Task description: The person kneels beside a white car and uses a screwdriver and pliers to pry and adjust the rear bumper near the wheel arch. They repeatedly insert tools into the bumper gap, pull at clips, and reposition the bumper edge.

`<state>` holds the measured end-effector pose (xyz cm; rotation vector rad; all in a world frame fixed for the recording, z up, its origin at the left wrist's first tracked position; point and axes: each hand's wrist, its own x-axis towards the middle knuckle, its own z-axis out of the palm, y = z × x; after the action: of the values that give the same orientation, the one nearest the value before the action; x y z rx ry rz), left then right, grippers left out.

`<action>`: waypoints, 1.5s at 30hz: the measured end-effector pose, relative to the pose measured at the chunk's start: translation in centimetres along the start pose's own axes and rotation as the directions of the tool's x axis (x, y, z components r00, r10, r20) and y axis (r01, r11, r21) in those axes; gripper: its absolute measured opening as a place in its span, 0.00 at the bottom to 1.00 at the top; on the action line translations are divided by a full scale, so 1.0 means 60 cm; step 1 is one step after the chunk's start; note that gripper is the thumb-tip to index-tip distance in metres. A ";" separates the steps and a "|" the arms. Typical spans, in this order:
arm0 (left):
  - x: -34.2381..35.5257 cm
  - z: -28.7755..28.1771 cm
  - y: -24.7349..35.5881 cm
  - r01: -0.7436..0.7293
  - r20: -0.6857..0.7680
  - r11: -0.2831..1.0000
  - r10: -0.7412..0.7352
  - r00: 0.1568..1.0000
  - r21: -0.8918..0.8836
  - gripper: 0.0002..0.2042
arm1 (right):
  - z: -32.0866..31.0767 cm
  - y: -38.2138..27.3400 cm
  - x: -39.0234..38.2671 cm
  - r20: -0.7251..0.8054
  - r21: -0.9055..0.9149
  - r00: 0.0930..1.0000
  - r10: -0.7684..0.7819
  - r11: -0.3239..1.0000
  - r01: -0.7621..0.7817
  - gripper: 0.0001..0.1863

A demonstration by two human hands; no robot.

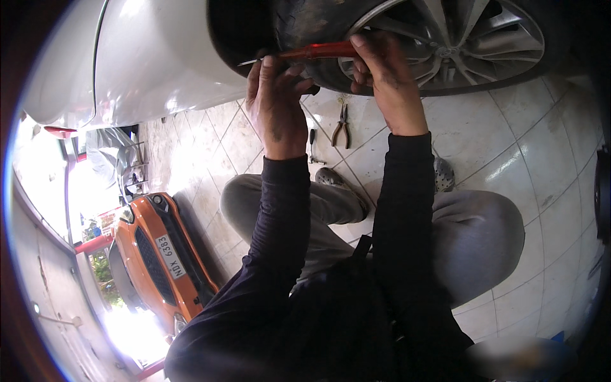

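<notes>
I crouch before a white car's wheel (458, 38), a black tyre on a silver spoked rim. My right hand (385, 76) grips the red handle of a screwdriver (315, 51) held level against the tyre (305, 25). Its metal shaft points left, past my left hand (275, 102). My left hand's fingers are curled at the shaft, close to the tyre's edge. Both sleeves are dark.
Pliers (342, 125) and a small dark tool (312, 146) lie on the tiled floor (509, 153) under my hands. The white car's body panel (146, 63) fills the upper left. An orange car (159, 254) stands at lower left. My knees (474, 235) are bent low.
</notes>
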<state>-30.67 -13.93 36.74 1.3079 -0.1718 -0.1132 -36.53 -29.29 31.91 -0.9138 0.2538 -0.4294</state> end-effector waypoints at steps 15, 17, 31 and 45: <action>0.005 0.021 -0.010 -0.022 -0.042 0.996 0.019 0.999 -0.082 0.11 | -0.046 -0.036 0.021 0.215 -0.235 0.892 0.398 0.907 -0.349 0.33; 0.002 0.029 -0.005 -0.016 -0.092 0.995 0.007 0.996 -0.096 0.11 | -0.050 -0.039 0.045 0.344 -0.281 0.807 0.480 0.873 -0.400 0.33; 0.005 0.021 0.005 -0.054 -0.134 0.999 0.052 0.990 -0.007 0.15 | -0.036 -0.019 0.069 0.413 -0.391 0.836 0.362 0.899 -0.197 0.24; -0.001 0.022 -0.002 -0.101 -0.099 0.992 0.093 0.991 -0.076 0.17 | -0.048 -0.039 0.066 0.546 -0.224 0.690 0.475 0.876 -0.427 0.26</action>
<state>-30.95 -15.23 36.96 1.2193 -0.1479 0.0253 -34.71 -34.42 31.98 -0.9809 -0.0844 0.3426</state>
